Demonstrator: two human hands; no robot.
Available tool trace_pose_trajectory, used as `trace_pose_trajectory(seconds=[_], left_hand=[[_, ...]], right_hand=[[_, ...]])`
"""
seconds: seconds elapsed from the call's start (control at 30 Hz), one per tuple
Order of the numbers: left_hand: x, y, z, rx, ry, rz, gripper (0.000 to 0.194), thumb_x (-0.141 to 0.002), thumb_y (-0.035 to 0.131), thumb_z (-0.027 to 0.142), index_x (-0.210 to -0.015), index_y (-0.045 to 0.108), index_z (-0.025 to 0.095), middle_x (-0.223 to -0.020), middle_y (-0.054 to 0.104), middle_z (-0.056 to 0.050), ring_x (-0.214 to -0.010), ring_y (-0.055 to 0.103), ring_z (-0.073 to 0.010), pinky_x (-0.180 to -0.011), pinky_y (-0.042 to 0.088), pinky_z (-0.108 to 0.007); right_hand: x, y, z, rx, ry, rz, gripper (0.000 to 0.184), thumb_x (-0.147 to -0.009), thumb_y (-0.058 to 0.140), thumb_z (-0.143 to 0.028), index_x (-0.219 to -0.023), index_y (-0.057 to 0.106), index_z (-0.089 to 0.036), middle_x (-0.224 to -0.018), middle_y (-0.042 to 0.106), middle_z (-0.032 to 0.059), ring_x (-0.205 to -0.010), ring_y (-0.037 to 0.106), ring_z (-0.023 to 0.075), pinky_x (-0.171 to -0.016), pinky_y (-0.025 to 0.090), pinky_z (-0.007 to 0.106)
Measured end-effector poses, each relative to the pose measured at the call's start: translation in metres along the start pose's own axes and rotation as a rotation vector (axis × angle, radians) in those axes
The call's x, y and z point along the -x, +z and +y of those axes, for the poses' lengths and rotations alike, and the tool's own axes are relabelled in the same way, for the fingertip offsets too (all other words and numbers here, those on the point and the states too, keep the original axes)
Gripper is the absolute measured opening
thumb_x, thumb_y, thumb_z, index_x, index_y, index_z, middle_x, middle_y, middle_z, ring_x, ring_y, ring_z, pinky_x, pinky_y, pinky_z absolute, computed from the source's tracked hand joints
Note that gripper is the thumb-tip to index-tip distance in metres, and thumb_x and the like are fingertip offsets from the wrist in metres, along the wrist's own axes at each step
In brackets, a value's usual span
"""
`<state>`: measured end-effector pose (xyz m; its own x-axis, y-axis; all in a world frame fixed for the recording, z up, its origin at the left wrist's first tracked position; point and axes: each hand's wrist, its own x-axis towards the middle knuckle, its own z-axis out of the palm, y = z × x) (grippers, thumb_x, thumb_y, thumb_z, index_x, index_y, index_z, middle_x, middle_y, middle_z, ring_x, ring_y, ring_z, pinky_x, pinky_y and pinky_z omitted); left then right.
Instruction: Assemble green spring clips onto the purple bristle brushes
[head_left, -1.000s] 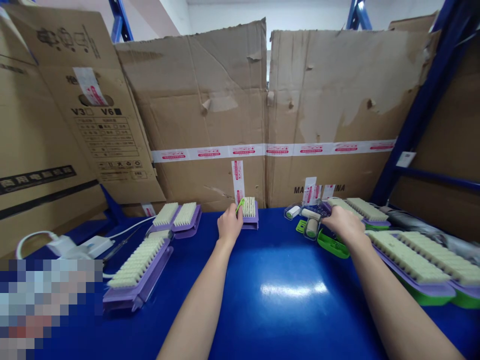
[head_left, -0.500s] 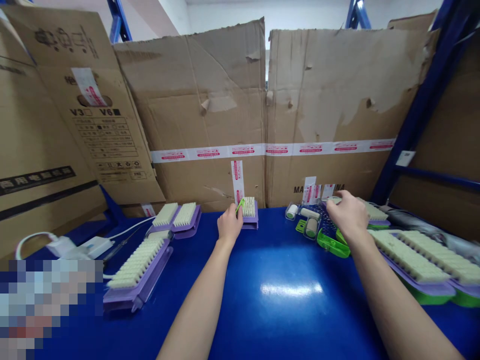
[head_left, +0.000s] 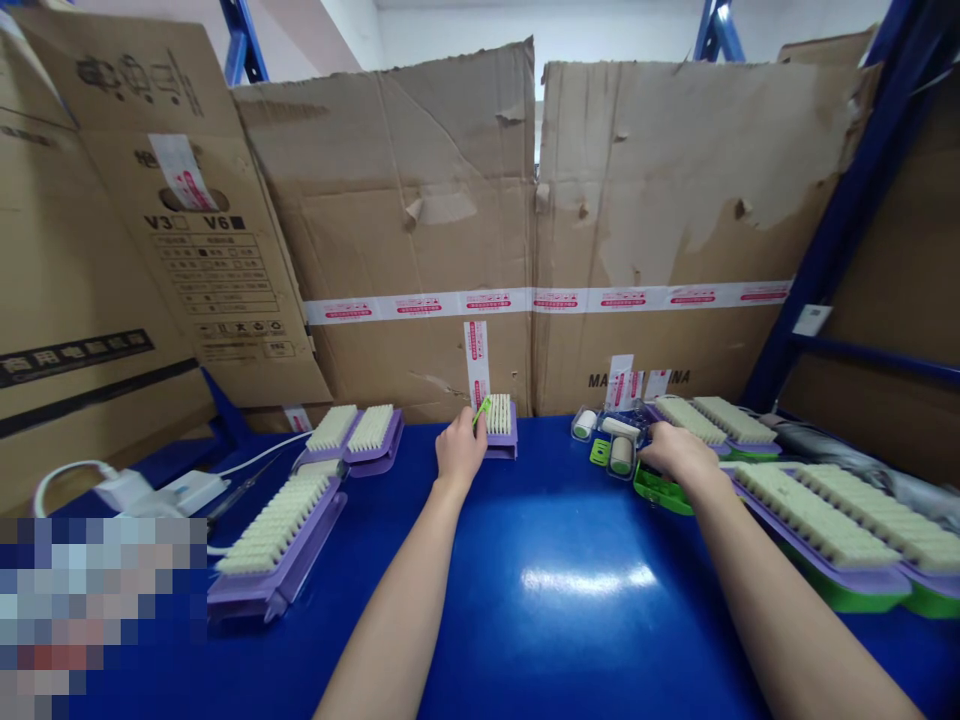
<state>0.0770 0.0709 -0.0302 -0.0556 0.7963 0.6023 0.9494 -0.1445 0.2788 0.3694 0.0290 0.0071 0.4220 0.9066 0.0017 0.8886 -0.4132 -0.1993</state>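
One green piece (head_left: 486,407) pinched by a brush (head_left: 500,416)

The left hand (head_left: 460,450) had it between closed fingers, near the cardboard (head_left: 405,240). The right hand (head_left: 679,456) bent over a green tray (head_left: 661,494); its grip I couldn't tell. Rollers (head_left: 621,454) lay just beside.

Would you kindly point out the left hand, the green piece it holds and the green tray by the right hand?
Left hand (head_left: 460,447): head view, back of the hand.
Green piece (head_left: 484,409): head view, exposed upper part.
Green tray (head_left: 663,499): head view, near wall.
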Motion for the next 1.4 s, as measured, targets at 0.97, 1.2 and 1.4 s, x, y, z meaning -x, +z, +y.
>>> trace_pose_trajectory(seconds=[0.97, 1.2, 1.4], left_hand=[[-0.007, 0.007, -0.012, 0.305, -0.036, 0.003, 0.025, -0.089, 0.045, 0.03, -0.11, 0.058, 0.022, -0.097, 0.071, -0.006, -0.085, 0.066, -0.0203, -0.07, 0.045, -0.025], [0.0, 0.002, -0.006, 0.225, 0.005, -0.043, 0.027, -0.091, 0.042, 0.03, -0.113, 0.055, 0.02, -0.095, 0.071, -0.008, -0.083, 0.067, -0.0218, -0.068, 0.044, -0.026], [0.0, 0.001, -0.005, 0.211, 0.019, -0.041, 0.027, -0.091, 0.042, 0.029, -0.113, 0.055, 0.02, -0.094, 0.071, -0.008, -0.081, 0.067, -0.0214, -0.067, 0.044, -0.025]], right_hand=[[0.01, 0.066, -0.095, -0.313, -0.846, 0.44, 0.047, -0.087, 0.033, -0.014, -0.129, 0.051, -0.025, -0.101, 0.057, 0.011, -0.078, 0.062, 0.0197, -0.072, 0.051, 0.032], [0.01, 0.071, -0.098, -0.588, -0.977, 0.529, 0.07, -0.074, 0.039, -0.006, -0.142, 0.023, -0.015, -0.132, 0.048, 0.0156, -0.124, 0.045, 0.0246, -0.101, 0.041, 0.043], [0.001, 0.077, -0.093, -0.579, -0.765, 0.557, 0.038, -0.085, 0.037, -0.017, -0.119, 0.052, -0.011, -0.112, 0.063, 0.0164, -0.101, 0.062, 0.0236, -0.086, 0.048, 0.036]])
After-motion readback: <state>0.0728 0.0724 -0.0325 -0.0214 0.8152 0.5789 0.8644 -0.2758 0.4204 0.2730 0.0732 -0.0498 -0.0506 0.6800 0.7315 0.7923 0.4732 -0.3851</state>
